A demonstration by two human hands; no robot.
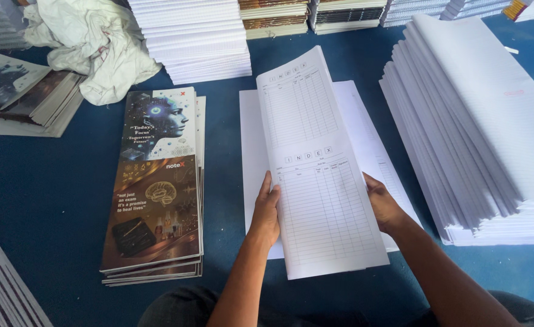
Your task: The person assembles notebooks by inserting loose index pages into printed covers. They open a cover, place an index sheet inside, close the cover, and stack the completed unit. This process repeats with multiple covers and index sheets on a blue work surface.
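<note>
- The left hand (pixel 266 212) is closed on the left edge of a bundle of printed index sheets (pixel 318 163), thumb on top and fingers curled beneath, so the long sheets stay squared up
- The right hand (pixel 383 206) clasps the opposite edge the same way; with a grip on each side the bundle sits lifted and tilted over the blue table (pixel 49 194) rather than lying flat
- Just beneath the bundle lie loose white sheets (pixel 370 139), partly covered by it
- To the left, near the left hand, a stack of printed glossy covers (pixel 158 188) lies face up, edges fairly even
- To the right, a tall fanned pile of ruled paper (pixel 467 127) sits close to the right forearm
- Further stacks of ruled sheets (pixel 191 36) line the far edge, and a crumpled white cloth (pixel 91 42) rests at the far left beside another cover pile (pixel 19 91)
</note>
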